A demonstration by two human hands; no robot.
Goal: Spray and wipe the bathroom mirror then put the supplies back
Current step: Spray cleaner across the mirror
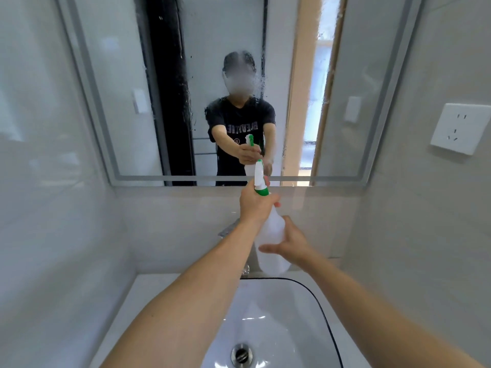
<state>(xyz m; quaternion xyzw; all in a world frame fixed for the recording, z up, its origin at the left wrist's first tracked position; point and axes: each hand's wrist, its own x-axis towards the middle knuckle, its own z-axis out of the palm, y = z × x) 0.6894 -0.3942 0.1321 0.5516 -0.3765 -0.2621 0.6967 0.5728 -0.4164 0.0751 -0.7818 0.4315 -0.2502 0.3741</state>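
White spray bottle [271, 235] gripped by both hands, nozzle near mirror [111, 75].

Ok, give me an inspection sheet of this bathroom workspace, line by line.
Surface: white sink with a drain below the hands; faucet mostly hidden behind the arms.
Job's things: spray bottle aimed at the mirror, which carries droplets and streaks mid-pane. No cloth seen.
Clutter: nothing seen.
Grips: left hand grips the bottle neck at the trigger; right hand holds the bottle body.
Cables: nothing seen.
Surroundings: tiled walls, wall socket right of the mirror.
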